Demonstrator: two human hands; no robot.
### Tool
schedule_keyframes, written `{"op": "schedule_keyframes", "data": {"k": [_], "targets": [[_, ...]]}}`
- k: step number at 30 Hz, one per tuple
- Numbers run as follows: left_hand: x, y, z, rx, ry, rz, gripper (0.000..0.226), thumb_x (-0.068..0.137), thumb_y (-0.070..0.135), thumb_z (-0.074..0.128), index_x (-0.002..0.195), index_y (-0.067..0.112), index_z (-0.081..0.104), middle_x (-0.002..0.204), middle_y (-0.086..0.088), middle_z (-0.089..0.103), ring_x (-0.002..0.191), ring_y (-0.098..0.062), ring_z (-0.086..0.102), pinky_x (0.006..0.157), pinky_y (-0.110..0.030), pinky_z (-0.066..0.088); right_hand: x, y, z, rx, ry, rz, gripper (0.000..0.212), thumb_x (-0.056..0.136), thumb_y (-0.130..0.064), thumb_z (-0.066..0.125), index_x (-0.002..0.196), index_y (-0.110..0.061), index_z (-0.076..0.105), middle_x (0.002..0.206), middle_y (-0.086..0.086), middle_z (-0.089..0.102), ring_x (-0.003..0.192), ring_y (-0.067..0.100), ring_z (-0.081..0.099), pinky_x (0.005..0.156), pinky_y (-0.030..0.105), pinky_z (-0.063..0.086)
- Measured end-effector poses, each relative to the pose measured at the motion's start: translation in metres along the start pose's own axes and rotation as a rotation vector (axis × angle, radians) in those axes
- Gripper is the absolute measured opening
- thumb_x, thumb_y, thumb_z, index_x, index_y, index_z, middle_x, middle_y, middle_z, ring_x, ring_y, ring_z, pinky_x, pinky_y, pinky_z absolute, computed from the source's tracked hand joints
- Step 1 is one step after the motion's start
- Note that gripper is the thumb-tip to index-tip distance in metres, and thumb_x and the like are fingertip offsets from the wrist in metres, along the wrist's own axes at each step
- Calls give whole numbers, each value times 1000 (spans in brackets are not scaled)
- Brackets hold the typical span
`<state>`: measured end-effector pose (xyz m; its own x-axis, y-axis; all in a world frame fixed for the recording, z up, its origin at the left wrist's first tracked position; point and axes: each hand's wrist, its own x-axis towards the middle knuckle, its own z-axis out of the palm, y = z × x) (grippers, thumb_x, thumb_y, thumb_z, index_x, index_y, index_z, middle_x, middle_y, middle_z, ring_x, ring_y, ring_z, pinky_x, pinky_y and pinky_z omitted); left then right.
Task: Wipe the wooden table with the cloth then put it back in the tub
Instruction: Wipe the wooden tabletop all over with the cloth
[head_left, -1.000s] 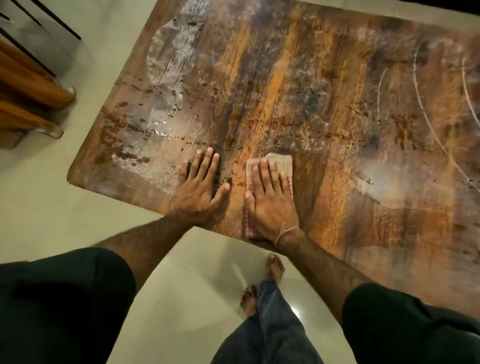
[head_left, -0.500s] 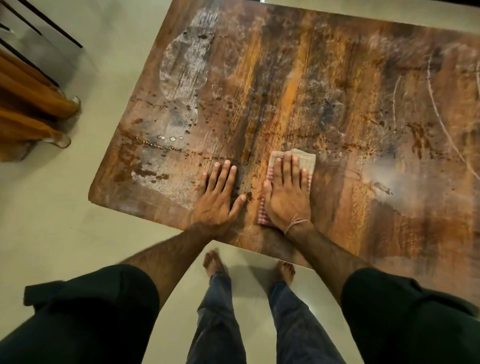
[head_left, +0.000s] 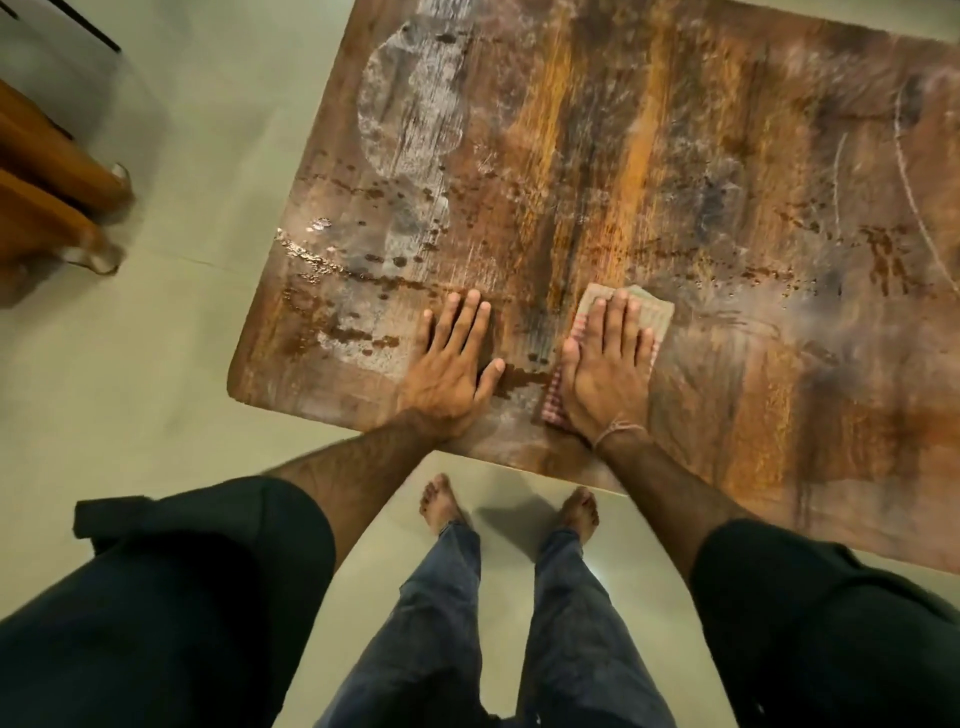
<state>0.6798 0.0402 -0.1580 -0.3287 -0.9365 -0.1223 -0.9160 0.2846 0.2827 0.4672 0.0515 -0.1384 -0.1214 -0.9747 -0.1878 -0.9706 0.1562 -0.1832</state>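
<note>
A pale tiled floor (head_left: 156, 364) spreads under a wooden desk (head_left: 649, 156), whose worn top is streaked orange-brown and dark, with whitish patches toward its left end, scattered dark spots and a shiny wet line near the left edge. The person stands barefoot at the desk's near edge in blue trousers (head_left: 447, 613) and dark sleeves. At the far left, rounded wooden furniture legs (head_left: 52, 171) rest on the floor. The left hand (head_left: 449, 371) lies flat on the bare wood, its fingers straight and slightly spread, holding nothing. Just beside it, the right hand (head_left: 608, 374) presses flat on the cloth (head_left: 652, 312), its fingers (head_left: 618, 322) straight and close together, not curled round it. The cloth lies folded on the desk near the near edge, beige past the fingertips, with a red-and-white checked part showing beside the thumb. A thin thread (head_left: 618, 428) circles the right wrist.
</note>
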Motion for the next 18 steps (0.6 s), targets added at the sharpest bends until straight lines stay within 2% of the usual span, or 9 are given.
{"op": "schedule_keyframes", "data": {"k": [4, 6, 9, 13, 16, 18], "targets": [[-2, -31, -6, 20, 22, -17, 74, 103, 54, 24, 164, 13, 16, 173, -4, 8, 160, -21, 0, 128, -51, 2, -18, -46, 14, -16, -39, -216, 67, 106, -44, 15, 163, -12, 2, 171, 11, -6, 158, 25, -7, 127, 49, 0], [-3, -37, -9, 21, 25, -7, 73, 104, 54, 24, 164, 13, 15, 173, -4, 6, 160, -21, -1, 128, -50, 0, -41, -40, 16, -19, -83, -312, 66, 107, -44, 14, 163, -14, -1, 171, 8, -10, 158, 22, -10, 127, 45, -5], [-4, -38, -9, 27, 48, 3, 72, 105, 52, 27, 164, 11, 16, 173, -5, 7, 160, -22, -1, 128, -51, 1, -63, -5, 14, -55, -104, -379, 66, 107, -46, 13, 164, -12, 7, 171, 8, -4, 158, 21, -7, 127, 41, -8], [-4, -39, -10, 16, 49, 3, 72, 106, 51, 27, 164, 11, 16, 173, -5, 6, 160, -23, -2, 128, -51, 1, -39, 24, 3, -36, -76, -195, 68, 105, -48, 11, 163, -12, 11, 171, 10, 2, 158, 24, -3, 127, 45, -4], [-5, -38, -11, 21, 44, 2, 72, 106, 51, 26, 164, 11, 14, 173, -5, 4, 160, -23, -4, 128, -52, 1, -10, -2, 3, -29, 2, -1, 69, 105, -47, 10, 163, -10, 9, 171, 12, 1, 158, 28, -2, 127, 49, 0], [-5, -37, -11, 12, 42, 1, 71, 106, 51, 27, 164, 11, 15, 173, -5, 4, 160, -23, -4, 128, -52, 1, 3, -31, 6, -14, 9, 23, 69, 105, -46, 10, 163, -9, 6, 171, 14, -1, 158, 30, -3, 127, 51, 0]]}}
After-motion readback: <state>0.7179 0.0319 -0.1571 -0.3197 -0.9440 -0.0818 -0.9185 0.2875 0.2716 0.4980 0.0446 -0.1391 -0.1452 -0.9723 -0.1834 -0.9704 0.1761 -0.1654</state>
